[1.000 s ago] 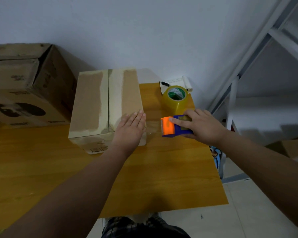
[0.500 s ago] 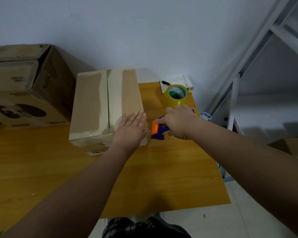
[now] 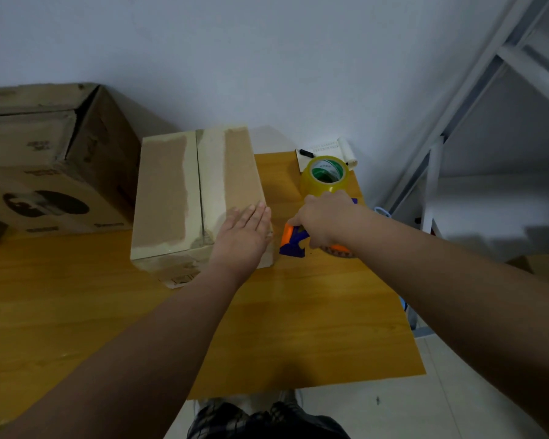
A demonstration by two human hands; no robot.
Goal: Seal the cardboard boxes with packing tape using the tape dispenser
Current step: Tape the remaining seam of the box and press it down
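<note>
Head view. The box is sitting centre-left of the frame on the table, with its far end close to the wall. A pale tape band is running down its top seam.

The left hand is lying flat, fingers straight, pressing the box top at the near right corner. Its fingertips are reaching the right edge.

The right hand is curling over the tape dispenser and gripping it from above. The dispenser's orange nose is sitting just beside the box's right side; I cannot tell whether it is touching.

- **Room:** bare tabletop is showing in front of the box and the dispenser, out to the near and right table edges.
- **Right of centre, tight:** the tape roll is standing just behind the right hand. A notepad and marker are lying behind it at the wall.
- **Left, tight:** the big box is sitting in the upper left, close beside the small one.
- **Off the table:** the shelf frame is rising at the upper right.

Versus a second ago, the dispenser is sitting much closer to the box. It was well out to the right then, with a clear strip stretched across the gap, and that strip is no longer showing. The right wrist is covering more of the dispenser now. The left hand and box are staying put.
</note>
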